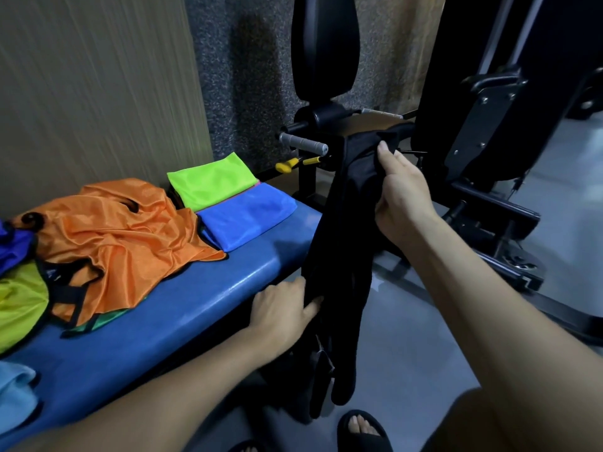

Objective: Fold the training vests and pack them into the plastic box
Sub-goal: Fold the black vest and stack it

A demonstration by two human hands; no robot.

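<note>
Right hand (403,194) fingers (385,151) closed on the top of a black vest (346,223), right of centre frame, bunching the cloth just in front of the gym machine (489,125). Left hand (284,309) fingers pinch the same vest lower down, mid-frame, at the edge of the blue surface (182,308). Vest hangs as a long narrow drape between both hands, tail dangling toward the floor above a sandalled foot (362,429).

Judgement: light, limp, probably slick fabric; no stiffness, so it collapses wherever unsupported. Take hold at shoulders or hem corners, spread flat on the surface, then fold.

Left of frame: orange vest (124,236) crumpled, unfolded. Green (212,181) and blue (248,216) folded pieces behind it. Plastic box not in view.
</note>
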